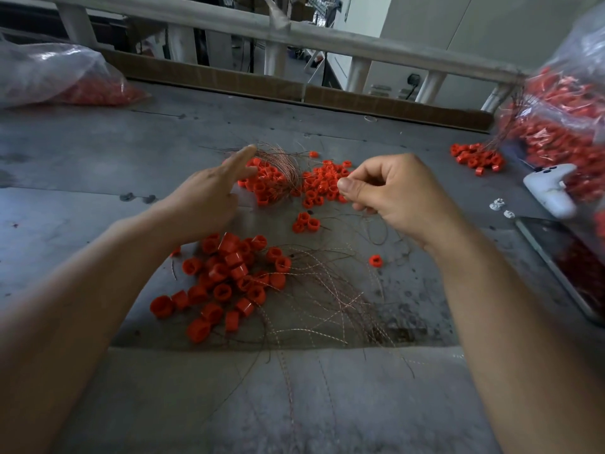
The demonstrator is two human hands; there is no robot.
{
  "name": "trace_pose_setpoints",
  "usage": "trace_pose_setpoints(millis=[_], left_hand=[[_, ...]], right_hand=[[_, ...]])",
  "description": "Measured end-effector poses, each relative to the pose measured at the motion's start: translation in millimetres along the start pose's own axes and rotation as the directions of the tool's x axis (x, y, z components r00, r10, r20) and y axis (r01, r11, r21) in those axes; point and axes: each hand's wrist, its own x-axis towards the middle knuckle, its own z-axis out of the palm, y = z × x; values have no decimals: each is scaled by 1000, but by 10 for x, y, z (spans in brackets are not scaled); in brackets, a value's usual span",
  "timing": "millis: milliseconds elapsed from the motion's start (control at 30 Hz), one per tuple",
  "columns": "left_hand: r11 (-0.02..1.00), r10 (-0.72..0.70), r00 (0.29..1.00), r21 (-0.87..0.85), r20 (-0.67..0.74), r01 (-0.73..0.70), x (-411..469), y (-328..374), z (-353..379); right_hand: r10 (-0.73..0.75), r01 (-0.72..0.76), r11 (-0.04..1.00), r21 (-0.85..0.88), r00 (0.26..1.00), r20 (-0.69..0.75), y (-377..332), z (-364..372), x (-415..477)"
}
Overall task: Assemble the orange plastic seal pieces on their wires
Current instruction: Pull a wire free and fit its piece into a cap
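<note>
Grey worktable (98,152) beneath a blurred, spread left hand (209,191) and a right hand (393,198) in a pinch, contents indiscernible.

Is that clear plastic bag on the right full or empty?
Full, or nearly: the clear bag bulges, and orange seal pieces show through its whole visible side. Its top is out of view.

Scuffed grey surface (98,152), brown cardboard strip (209,78) along far edge, pale railing (327,39) with posts behind, white wall (491,34) beyond, dim daylight.
</note>
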Motion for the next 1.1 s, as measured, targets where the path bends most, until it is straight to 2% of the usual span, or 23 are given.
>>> trace_pose_setpoints(millis=[167, 333, 567, 767, 900, 1033, 1100], left_hand=[[997, 43, 986, 65, -160, -33, -39, 16, -39], [982, 94, 984, 178, -154, -66, -54, -6, -38], [975, 59, 988, 222, -144, -26, -52, -5, -41], [983, 0, 989, 180, -146, 27, -62, 6, -50], [982, -15, 984, 182, -175, 47, -85, 25, -79], [993, -87, 965, 55, -249, 103, -155, 90, -137], [994, -108, 968, -54, -225, 98, -217, 154, -179]], right_hand=[[18, -18, 1000, 3, 1000, 6, 24, 16, 10], [28, -28, 999, -18, 1000, -1, 33, 18, 18], [22, -18, 990, -143, 999, 31, 84, 87, 44], [-22, 65, 970, -235, 983, 184, 67, 290, 58], [-23, 61, 971, -232, 986, 166, 64, 328, 71], [-16, 52, 970, -238, 988, 152, 59, 317, 69], [-7, 46, 967, -251, 988, 154, 62, 323, 70]])
